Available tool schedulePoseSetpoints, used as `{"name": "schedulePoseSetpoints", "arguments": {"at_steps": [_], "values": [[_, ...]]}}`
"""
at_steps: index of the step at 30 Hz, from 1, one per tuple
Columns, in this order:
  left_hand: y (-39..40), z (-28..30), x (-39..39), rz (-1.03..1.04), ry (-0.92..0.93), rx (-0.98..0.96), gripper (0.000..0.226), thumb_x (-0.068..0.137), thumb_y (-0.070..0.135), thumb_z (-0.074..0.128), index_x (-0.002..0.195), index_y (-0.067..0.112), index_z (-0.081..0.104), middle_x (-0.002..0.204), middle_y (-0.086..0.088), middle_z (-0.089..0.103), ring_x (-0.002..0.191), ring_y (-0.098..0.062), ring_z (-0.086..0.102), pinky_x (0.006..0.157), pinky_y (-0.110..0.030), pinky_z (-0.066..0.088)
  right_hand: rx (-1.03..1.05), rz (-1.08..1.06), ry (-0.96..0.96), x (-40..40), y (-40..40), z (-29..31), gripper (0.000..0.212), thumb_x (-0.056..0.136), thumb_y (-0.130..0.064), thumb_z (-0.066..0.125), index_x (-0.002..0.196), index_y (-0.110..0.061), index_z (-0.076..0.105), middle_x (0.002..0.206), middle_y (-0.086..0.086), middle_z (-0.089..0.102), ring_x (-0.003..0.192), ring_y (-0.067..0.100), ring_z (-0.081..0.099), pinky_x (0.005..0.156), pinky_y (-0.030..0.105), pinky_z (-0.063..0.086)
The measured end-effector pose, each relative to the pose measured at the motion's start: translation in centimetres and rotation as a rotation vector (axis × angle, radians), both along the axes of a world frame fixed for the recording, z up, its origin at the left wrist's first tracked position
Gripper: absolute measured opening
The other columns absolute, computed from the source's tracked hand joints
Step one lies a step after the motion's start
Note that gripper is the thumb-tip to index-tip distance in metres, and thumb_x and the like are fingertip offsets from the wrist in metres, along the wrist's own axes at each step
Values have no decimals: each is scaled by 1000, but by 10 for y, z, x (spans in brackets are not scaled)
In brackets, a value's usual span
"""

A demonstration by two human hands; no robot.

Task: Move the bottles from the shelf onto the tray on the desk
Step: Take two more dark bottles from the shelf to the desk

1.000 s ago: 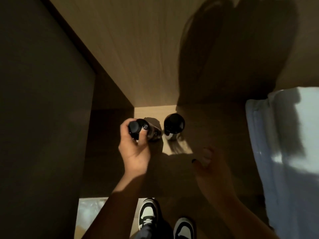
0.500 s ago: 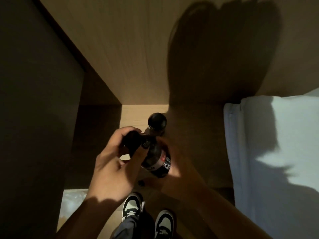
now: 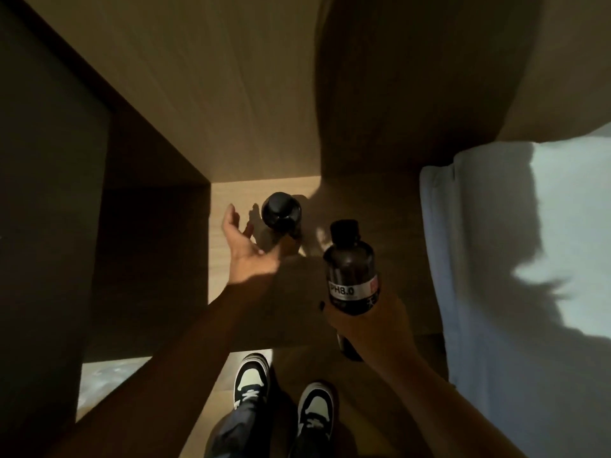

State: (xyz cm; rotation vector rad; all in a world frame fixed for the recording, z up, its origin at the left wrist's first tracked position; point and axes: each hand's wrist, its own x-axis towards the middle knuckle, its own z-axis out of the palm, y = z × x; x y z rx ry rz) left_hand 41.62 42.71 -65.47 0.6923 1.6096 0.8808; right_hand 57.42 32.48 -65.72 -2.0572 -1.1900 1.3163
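Empty left hand (image 3: 246,247), fingers spread, just left of the upright shelf bottle (image 3: 281,211); right hand (image 3: 370,320) grips the labelled bottle (image 3: 352,269), farther away.

head cam | 1 view | faces steeply down | close over shelf (image 3: 264,200), shoes (image 3: 251,378) below

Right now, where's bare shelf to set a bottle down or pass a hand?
Free: lit shelf strip left of the left hand, by the dark side panel; shaded stretch between held bottle and blue cloth. Crowded: around the standing bottle, left hand close beside it.
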Motion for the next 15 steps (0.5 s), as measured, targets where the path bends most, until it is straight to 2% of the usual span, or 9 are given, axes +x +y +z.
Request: {"name": "schedulePoseSetpoints", "arguments": {"at_steps": [1, 2, 3, 4, 6, 8, 10, 12, 15], "values": [[7, -8, 2, 4, -3, -47, 42, 96, 26, 54, 136, 24, 39, 123, -5, 52, 86, -18, 51, 67, -33, 52, -21, -21, 10, 3, -4, -3, 45, 70, -20, 81, 106, -21, 53, 82, -8, 63, 70, -15, 59, 53, 4, 45], [12, -15, 4, 14, -37, -61, 38, 95, 37, 52, 130, 23, 45, 119, -7, 56, 83, -21, 52, 66, -38, 49, -44, -39, 25, 5, -7, -6, 48, 70, -20, 81, 108, -20, 54, 84, -7, 65, 71, -12, 61, 53, 6, 46], [10, -33, 9, -63, -37, 14, 49, 90, 42, 58, 134, 21, 46, 129, -10, 56, 91, -25, 57, 73, -41, 50, -69, -53, 39, 7, -11, -9, 50, 69, -20, 81, 111, -18, 54, 84, -5, 66, 71, -8, 63, 53, 7, 47], [6, -49, 6, -141, -10, 123, 65, 83, 37, 68, 139, 20, 42, 139, -12, 52, 104, -27, 58, 84, -45, 49, -94, -63, 48, 8, -14, -11, 52, 68, -20, 82, 111, -17, 54, 84, -4, 66, 70, -6, 64, 52, 8, 47], [2, -94, -4, -186, 84, 289, 83, 71, 21, 79, 141, 8, 36, 139, -20, 49, 123, -35, 52, 102, -54, 41, -119, -77, 49, 8, -19, -14, 50, 67, -21, 83, 109, -18, 56, 82, -4, 67, 67, -2, 65, 51, 9, 47], [10, -89, -4, -341, 133, 236, 83, 68, 21, 80, 137, 3, 38, 133, -18, 54, 125, -35, 51, 104, -58, 39, -129, -73, 45, 8, -23, -12, 43, 66, -21, 83, 102, -19, 59, 79, -3, 67, 64, 2, 65, 52, 12, 48], [15, -76, 2, -272, 115, 207, 81, 67, 19, 82, 136, 9, 41, 132, -5, 55, 124, -22, 50, 107, -44, 39, -132, -57, 58, 11, -24, -6, 39, 68, -20, 83, 97, -23, 58, 77, -3, 67, 63, 3, 65, 52, 13, 48], [15, -71, 8, -185, 190, 202, 78, 70, 17, 82, 137, 11, 42, 130, 2, 55, 122, -13, 48, 104, -32, 37, -130, -62, 97, 15, -22, 6, 35, 70, -14, 81, 93, -24, 57, 74, -4, 66, 61, -1, 64, 50, 10, 47], [13, -44, 13, -167, 242, 235, 55, 76, 21, 78, 124, 15, 53, 116, 11, 58, 104, 1, 54, 89, -20, 43, -92, -60, 112, 21, -12, 27, 33, 71, -9, 80, 89, -23, 56, 73, -5, 64, 59, -7, 62, 50, 7, 44]]}}
